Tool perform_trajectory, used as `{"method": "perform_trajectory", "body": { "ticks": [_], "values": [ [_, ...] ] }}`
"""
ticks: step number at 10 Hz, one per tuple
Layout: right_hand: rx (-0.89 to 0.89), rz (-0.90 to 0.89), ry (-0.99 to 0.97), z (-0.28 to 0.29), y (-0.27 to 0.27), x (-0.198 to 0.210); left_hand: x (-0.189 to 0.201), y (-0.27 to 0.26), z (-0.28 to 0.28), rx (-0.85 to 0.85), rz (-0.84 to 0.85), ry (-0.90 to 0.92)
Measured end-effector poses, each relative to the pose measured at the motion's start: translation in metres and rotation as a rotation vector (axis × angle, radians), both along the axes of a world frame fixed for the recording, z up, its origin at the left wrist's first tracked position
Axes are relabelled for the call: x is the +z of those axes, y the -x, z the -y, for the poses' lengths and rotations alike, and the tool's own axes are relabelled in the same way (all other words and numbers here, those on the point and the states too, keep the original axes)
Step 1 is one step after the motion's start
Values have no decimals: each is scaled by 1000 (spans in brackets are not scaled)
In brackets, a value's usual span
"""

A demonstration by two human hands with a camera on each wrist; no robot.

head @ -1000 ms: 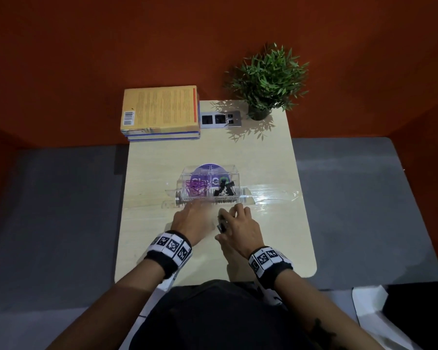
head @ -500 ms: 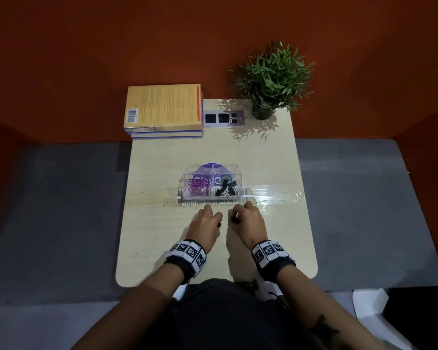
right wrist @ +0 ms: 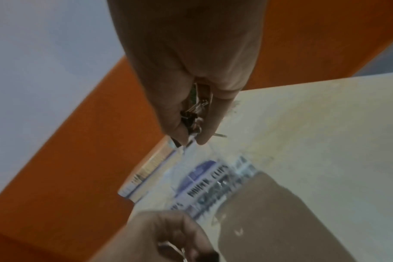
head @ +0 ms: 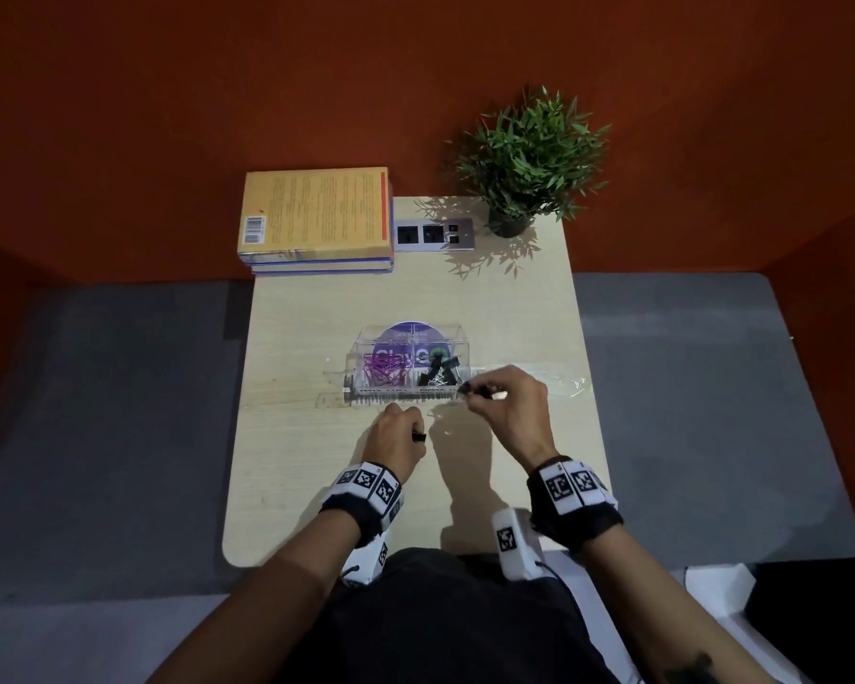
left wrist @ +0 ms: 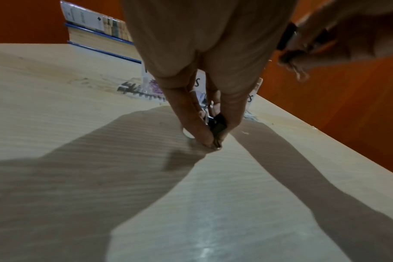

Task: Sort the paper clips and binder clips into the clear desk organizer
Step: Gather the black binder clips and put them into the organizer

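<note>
The clear desk organizer stands mid-table with purple paper clips in its left compartment and black binder clips in its right one. My right hand is raised just right of the organizer's front corner and pinches a black binder clip between thumb and fingers. My left hand sits low on the table in front of the organizer. It pinches another black binder clip against the tabletop.
A stack of books lies at the table's far left, a socket panel beside it, and a potted plant at the far right. Clear tape runs right of the organizer. Grey floor flanks the narrow table.
My right hand has lifted off the table and moved right and forward with a binder clip, up to the organizer's right front corner. My left hand stays low, gripping its clip.
</note>
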State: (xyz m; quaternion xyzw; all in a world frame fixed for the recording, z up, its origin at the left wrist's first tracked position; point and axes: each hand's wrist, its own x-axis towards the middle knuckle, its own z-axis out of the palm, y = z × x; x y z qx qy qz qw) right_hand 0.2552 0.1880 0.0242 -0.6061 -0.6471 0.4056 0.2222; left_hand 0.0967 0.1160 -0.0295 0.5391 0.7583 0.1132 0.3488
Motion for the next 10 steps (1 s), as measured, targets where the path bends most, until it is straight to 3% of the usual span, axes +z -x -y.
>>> {"method": "perform_trajectory", "body": {
  "ticks": [2,3,5,7,8,10],
  "values": [
    [235,172,-77,-37,45,5,10,-4,-3,-116,11,-35],
    [231,220,-102,-38,44,7,7,-1,-3,-117,47,-20],
    [36,142,-147,-2,-32,7,25,10,-16,-59,147,-82],
    [-168,275,31,80,-129,-13,61,5,-79,16,199,-310],
    [-233,336,127,115,-161,-17,50,3,-94,-18,192,-210],
    [-250,440,382,167,-198,-49,42,11,-77,4,146,-256]
  ]
}}
